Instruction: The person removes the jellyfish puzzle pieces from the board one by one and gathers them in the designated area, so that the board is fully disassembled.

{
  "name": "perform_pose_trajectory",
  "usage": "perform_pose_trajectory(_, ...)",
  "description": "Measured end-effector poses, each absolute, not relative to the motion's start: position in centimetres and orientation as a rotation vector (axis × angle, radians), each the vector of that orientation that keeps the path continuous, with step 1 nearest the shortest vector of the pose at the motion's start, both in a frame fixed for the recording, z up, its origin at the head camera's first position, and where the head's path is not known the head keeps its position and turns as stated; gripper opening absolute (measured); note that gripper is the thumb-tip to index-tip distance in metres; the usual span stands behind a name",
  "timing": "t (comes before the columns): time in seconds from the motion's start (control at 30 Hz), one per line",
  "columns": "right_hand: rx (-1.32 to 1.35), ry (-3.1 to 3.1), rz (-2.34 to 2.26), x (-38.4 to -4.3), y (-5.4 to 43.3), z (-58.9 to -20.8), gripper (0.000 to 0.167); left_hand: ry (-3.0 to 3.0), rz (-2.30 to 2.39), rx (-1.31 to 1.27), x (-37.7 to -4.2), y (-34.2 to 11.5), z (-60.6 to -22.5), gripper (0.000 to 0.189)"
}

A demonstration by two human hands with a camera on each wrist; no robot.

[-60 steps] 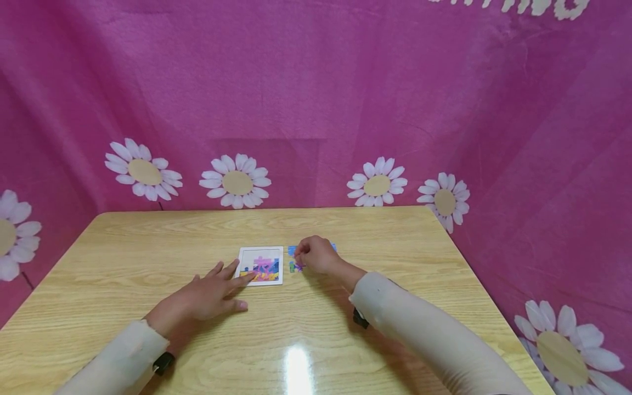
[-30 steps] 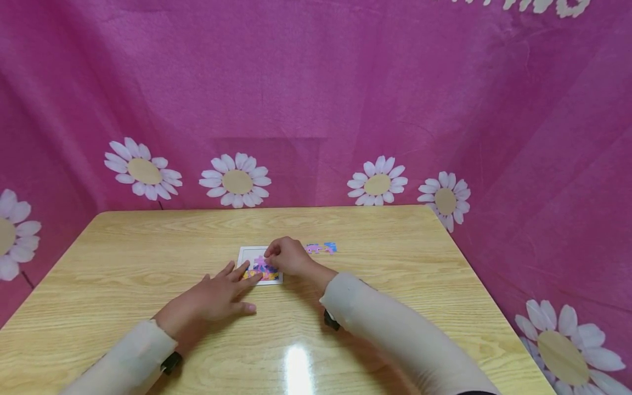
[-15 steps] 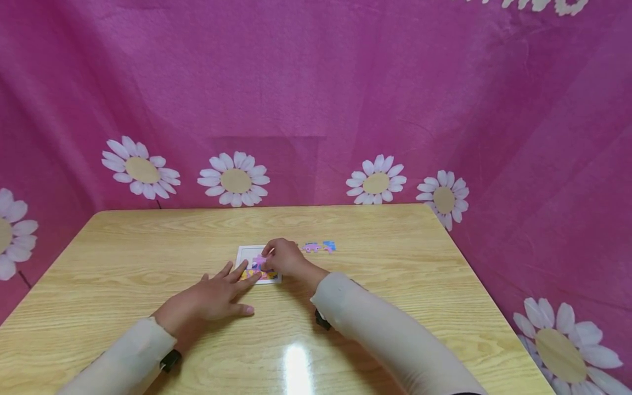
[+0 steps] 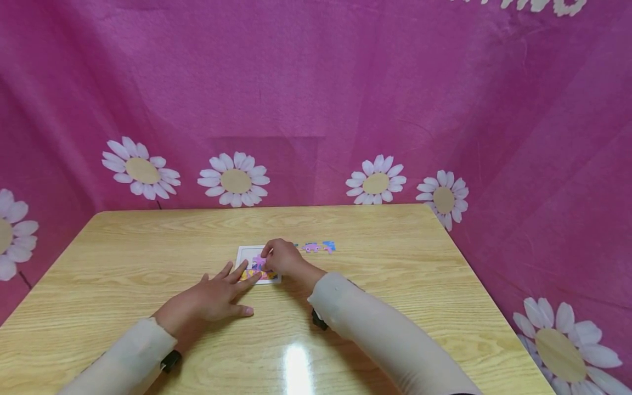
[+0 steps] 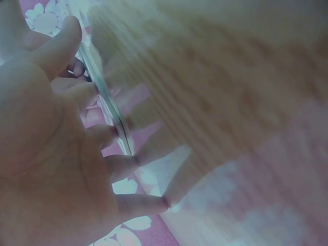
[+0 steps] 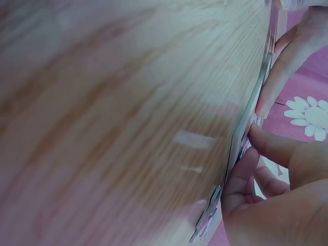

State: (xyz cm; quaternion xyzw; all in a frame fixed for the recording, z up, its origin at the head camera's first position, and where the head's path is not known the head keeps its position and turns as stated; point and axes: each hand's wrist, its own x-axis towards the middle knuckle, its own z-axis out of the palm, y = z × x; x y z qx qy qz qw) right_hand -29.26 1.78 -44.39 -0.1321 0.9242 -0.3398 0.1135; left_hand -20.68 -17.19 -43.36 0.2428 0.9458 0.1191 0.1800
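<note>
A small white-framed jigsaw puzzle tray lies on the table, its lower part filled with pink, blue and yellow pieces. My left hand is spread flat, fingertips resting on the tray's lower left and thumb on the tabletop. Over the tray's right side my right hand bends its fingers, thumb and index fingertip pinching a puzzle piece that is mostly hidden. The right wrist view shows those fingertips low at the tray edge. Just right of the tray lie a pink loose piece and a blue-and-pink loose piece.
The light wooden table carries a bright light reflection near its front. A pink curtain printed with white daisies hangs behind and at both sides. Another loose piece is partly covered by my right hand.
My right hand has moved left from the loose pieces to the tray, and fewer pieces lie beside it. Over the last half second it barely shifts. My left hand has slid slightly right.
</note>
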Motion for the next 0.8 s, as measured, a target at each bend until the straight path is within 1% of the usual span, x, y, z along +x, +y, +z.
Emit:
perform_pose_trajectory(0.33, -0.387, 2.691, -1.069, -29.25, 1.74, -44.6, 0.019, 2.676, 0.323, 0.685, -20.68, -17.21, -43.45, 0.085)
perform_pose_trajectory(0.5, -0.358, 2.655, -1.202, -29.17, 1.84, -44.29, 0.015, 2.671, 0.331, 0.684, -20.65, -17.19, -43.36, 0.084)
perform_pose_trajectory(0.67, -0.372, 2.69, -1.231, -29.17, 1.85, -43.89, 0.01, 2.668, 0.339, 0.68, -20.64, -17.19, -43.26, 0.084)
perform_pose_trajectory(0.8, -0.355, 2.678, -1.262, -29.16, 1.74, -43.81, 0.012, 2.668, 0.339, 0.681, -20.58, -17.18, -43.14, 0.083)
